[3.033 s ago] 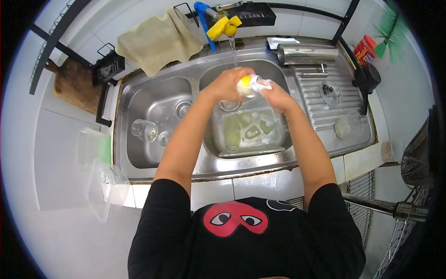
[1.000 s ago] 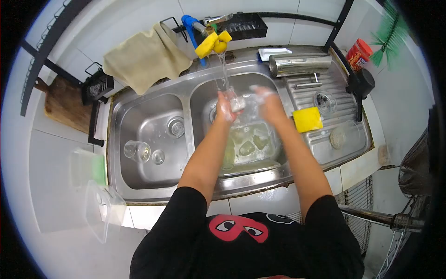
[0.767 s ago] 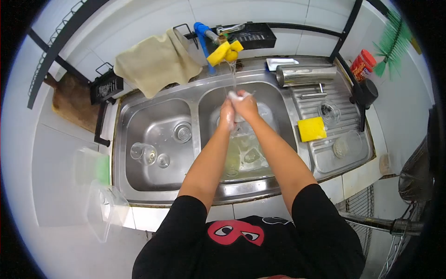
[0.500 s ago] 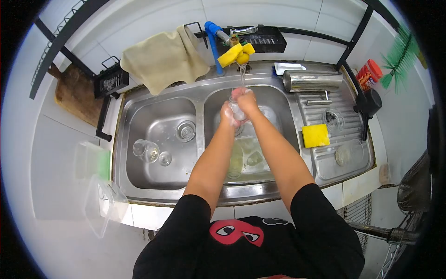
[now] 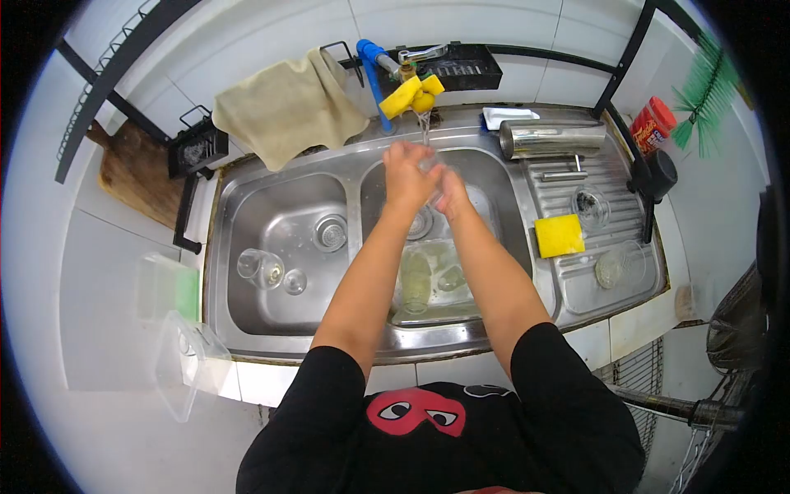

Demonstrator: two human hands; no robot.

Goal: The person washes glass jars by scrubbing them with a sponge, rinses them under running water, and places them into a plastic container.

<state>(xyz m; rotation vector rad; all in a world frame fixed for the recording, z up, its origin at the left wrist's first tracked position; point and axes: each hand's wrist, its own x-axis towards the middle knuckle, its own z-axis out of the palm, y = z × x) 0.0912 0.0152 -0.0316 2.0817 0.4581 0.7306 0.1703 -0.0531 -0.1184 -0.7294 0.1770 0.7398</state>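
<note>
White-tiled wall (image 5: 527, 25); black metal rack (image 5: 568, 59); pale side wall (image 5: 123, 313), left; wire shelving (image 5: 646, 370), lower right.

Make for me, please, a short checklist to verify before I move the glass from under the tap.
1. Water running from tap: ok.
2. Clear glass between left hand and right hand: ok.
3. Yellow sponge out of the hands: ok, it lies at the drainboard edge.
4. Glass free of foam: cannot tell, fingers and blur hide it.
5. Left basin empty: not ok, a stemmed glass lies there.
</note>
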